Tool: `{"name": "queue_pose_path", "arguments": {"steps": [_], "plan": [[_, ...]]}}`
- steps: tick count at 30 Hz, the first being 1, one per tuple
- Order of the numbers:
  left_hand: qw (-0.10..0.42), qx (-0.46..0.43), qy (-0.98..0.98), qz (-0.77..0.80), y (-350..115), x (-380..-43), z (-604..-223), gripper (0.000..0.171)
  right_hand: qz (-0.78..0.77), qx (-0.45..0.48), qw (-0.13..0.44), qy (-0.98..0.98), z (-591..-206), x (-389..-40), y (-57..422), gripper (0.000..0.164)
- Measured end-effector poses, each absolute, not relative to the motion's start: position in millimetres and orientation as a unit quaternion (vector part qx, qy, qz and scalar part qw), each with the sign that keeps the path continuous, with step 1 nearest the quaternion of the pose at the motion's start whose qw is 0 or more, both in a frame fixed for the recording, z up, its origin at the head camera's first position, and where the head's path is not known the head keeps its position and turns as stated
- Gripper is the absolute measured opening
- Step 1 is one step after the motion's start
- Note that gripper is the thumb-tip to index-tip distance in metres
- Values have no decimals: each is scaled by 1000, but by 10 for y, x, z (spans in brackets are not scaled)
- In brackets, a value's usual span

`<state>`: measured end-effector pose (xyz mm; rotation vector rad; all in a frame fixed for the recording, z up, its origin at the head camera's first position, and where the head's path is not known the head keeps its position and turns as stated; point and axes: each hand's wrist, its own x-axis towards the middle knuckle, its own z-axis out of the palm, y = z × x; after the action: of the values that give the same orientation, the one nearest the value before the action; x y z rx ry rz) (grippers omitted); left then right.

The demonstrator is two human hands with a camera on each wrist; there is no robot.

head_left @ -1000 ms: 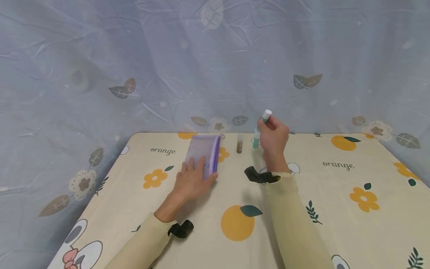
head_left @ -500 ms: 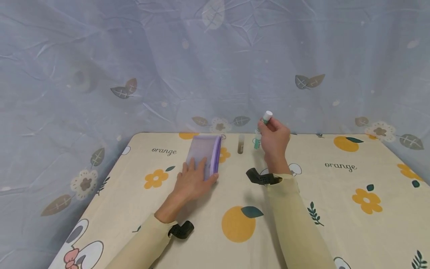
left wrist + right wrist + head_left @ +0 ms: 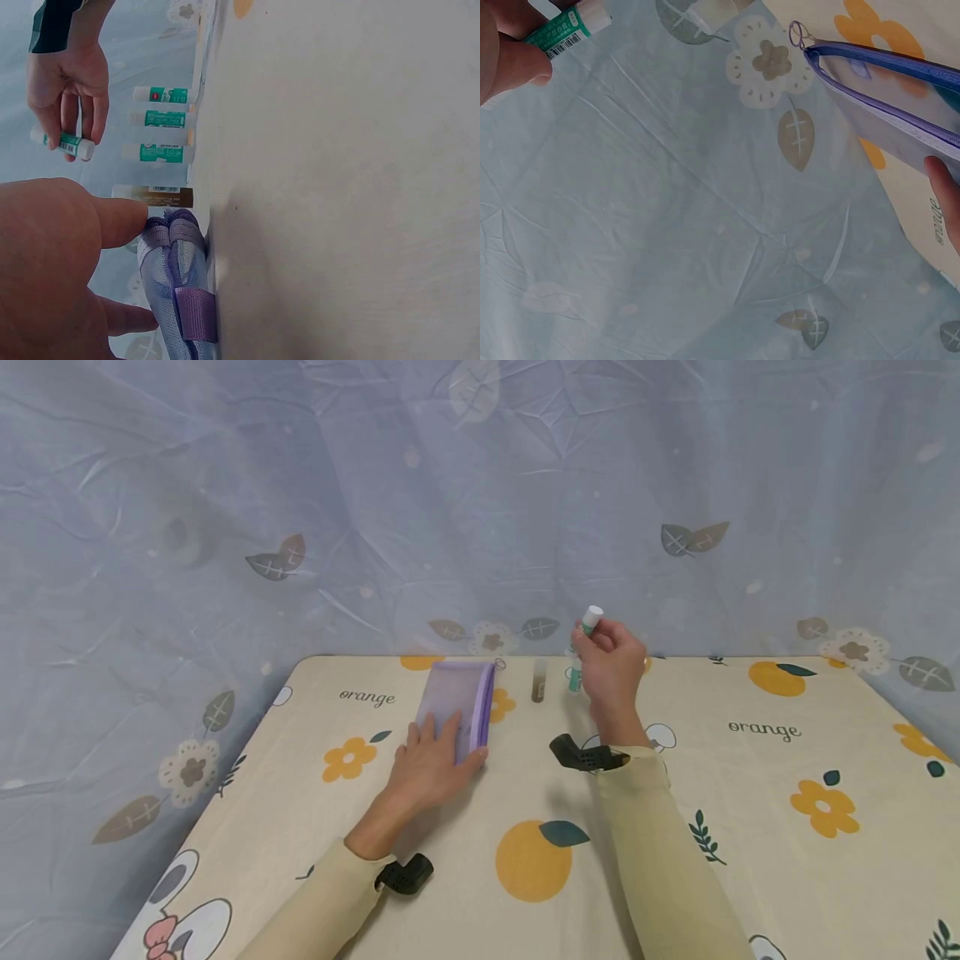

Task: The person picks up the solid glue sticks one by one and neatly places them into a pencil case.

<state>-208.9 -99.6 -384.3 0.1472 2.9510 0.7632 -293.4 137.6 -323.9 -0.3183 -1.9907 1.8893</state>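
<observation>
My right hand (image 3: 613, 672) pinches a glue stick (image 3: 592, 617) with a white cap and green label, held tilted above the table's far edge. Close by stand several more green-labelled glue sticks (image 3: 161, 153), upright on the table and partly hidden by that hand in the head view. A brown-labelled stick (image 3: 538, 682) stands just left of them. With fingers spread, my left hand (image 3: 427, 768) rests on a purple mesh zip pouch (image 3: 455, 689) lying on the table. Its zipper side faces right, and in the right wrist view the zipper edges (image 3: 889, 111) stand apart.
A cream tablecloth (image 3: 637, 860) printed with oranges and flowers covers the table. Behind its far edge hangs a grey-blue patterned curtain (image 3: 480, 510). Each wrist wears a black camera mount (image 3: 587, 754).
The glue stick in my right hand has shifted very slightly, its cap a little to the left. My left hand stays in place on the pouch.
</observation>
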Motion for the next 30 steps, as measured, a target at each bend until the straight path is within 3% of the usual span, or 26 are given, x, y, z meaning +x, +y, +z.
{"name": "queue_pose_path", "arguments": {"steps": [17,30], "plan": [[46,43,968,243,-1010,-2089,-3837,81,689,-87,168,-699,-3320,-3022,1164,42],[52,55,966,246,-1026,-2101,-3822,81,662,-71,151,-731,-3376,-2955,867,37]]}}
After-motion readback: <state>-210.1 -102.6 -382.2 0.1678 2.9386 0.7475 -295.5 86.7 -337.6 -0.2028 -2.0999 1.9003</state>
